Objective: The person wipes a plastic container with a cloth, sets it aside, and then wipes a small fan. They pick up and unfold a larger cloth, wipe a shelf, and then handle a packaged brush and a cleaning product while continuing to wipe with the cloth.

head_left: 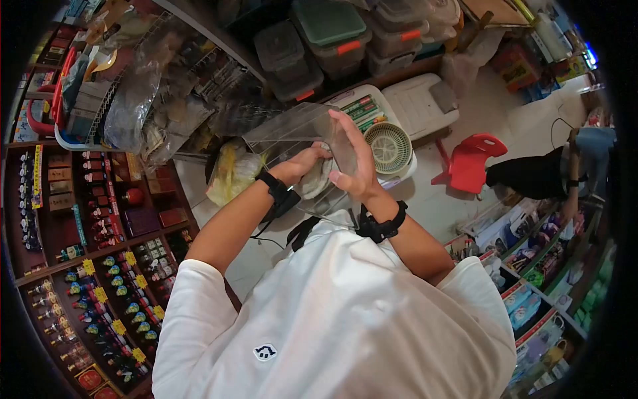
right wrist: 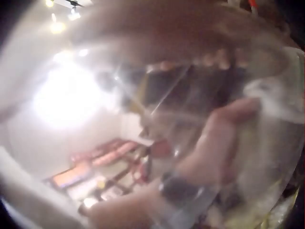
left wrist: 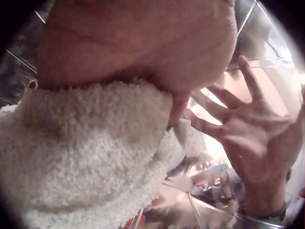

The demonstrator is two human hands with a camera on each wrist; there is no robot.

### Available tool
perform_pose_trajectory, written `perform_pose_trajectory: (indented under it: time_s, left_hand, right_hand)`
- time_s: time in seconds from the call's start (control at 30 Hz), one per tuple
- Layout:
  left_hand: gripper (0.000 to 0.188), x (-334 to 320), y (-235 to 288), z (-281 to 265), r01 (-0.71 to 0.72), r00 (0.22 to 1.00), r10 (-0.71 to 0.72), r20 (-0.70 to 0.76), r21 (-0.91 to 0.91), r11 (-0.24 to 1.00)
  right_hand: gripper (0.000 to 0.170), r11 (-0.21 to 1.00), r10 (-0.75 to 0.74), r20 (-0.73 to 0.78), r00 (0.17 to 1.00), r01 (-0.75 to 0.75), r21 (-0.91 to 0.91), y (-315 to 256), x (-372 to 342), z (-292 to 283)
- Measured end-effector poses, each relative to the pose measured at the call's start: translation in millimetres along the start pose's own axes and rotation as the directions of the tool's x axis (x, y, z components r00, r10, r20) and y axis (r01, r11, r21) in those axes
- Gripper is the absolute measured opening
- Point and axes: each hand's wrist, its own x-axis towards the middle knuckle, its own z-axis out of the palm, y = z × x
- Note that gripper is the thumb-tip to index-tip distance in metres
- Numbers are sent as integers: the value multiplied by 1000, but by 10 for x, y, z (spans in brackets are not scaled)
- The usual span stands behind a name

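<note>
In front of the white shirt stands a clear plastic box [head_left: 290, 125], its see-through walls catching light. My left hand [head_left: 307, 163] holds a white fluffy cloth [head_left: 315, 181] against the inside of a clear wall. Close up in the left wrist view, the cloth [left wrist: 90, 148] bunches under the left palm [left wrist: 138, 43]; the fingertips are hidden. My right hand [head_left: 357, 158] spreads flat along the box's right side, supporting it. Through the clear wall, the right palm and splayed fingers [left wrist: 252, 129] show. The right wrist view is blurred by glare, with the left forearm [right wrist: 209, 152] behind plastic.
A green round basket [head_left: 387, 147] and boxed goods sit on a white bin just beyond the box. A yellowish plastic bag [head_left: 232, 174] lies to the left. A red stool [head_left: 470, 163] and another person [head_left: 538, 171] are at right; stocked shelves [head_left: 100, 266] line the left.
</note>
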Motion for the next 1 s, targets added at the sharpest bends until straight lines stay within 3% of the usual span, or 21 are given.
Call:
perform_pose_trajectory:
  time_s: [0.07,0.17,0.2,0.3,0.37,0.4,0.5,0.57,0.6,0.63,0.67,0.7,0.73,0.77,0.8,0.83,0.9,0.97,1.0]
  left_hand:
    - [45,-18,136,72,90,988,-123,-99,-286,954]
    - [38,-282,510,328,105,993,-118,-9,-398,911]
    - [37,-262,419,544,94,995,-93,31,-554,827]
    - [34,-349,305,501,143,988,-87,124,-580,802]
    - [33,-713,586,588,96,995,-65,74,-584,806]
    - [31,-889,658,557,45,996,-77,-34,-560,828]
    - [32,-1399,763,275,-119,945,-34,-325,-441,890]
    - [39,-1652,795,89,-327,890,154,-430,-366,871]
    - [42,-1719,894,118,-384,855,242,-458,-245,890]
    - [45,-1761,956,119,-435,813,331,-479,-121,892]
    - [49,-1641,872,-25,-440,779,449,-438,129,889]
    - [49,-1596,909,-40,-441,775,448,-446,126,889]
    - [52,-1523,972,16,-347,811,509,-288,463,816]
    - [57,-1433,1020,89,-255,855,503,-127,742,620]
    - [62,-1302,1048,163,-151,894,442,-75,877,455]
    - [69,-1159,1057,225,-57,930,365,-42,965,256]
    - [76,-840,867,205,-21,971,238,10,999,48]
    - [83,-642,866,268,-46,999,4,45,997,64]
    - [83,-627,902,294,-44,999,3,44,997,60]
  right_hand:
    - [103,991,-72,7,997,72,-115,29,22,-5]
    - [103,991,-83,-10,997,81,-106,70,107,10]
    - [103,992,-60,2,998,60,-113,100,54,-26]
    - [105,999,-37,-73,997,36,-8,192,81,-154]
    - [108,994,74,-127,989,-62,93,98,106,-283]
    - [108,994,79,-122,989,-69,82,132,110,-376]
    - [113,988,51,-137,989,-30,153,160,110,-528]
    - [114,969,130,-167,977,-89,230,-76,127,-494]
    - [117,969,122,-173,977,-80,234,-77,152,-498]
    - [117,969,128,-166,978,-87,233,-125,141,-479]
    - [117,961,160,-154,975,-118,249,-189,148,-446]
    - [117,953,187,-141,972,-145,265,-238,152,-404]
    - [117,953,184,-132,974,-145,266,-264,162,-355]
    - [116,950,192,-111,975,-157,269,-291,170,-307]
    - [116,947,200,-89,976,-170,271,-319,175,-254]
    - [116,948,197,-75,978,-170,270,-355,172,-193]
    - [114,962,146,-80,986,-122,243,-433,178,-67]
    - [115,969,128,-79,989,-107,224,-423,161,20]
    - [115,974,119,-96,988,-98,203,-414,146,29]
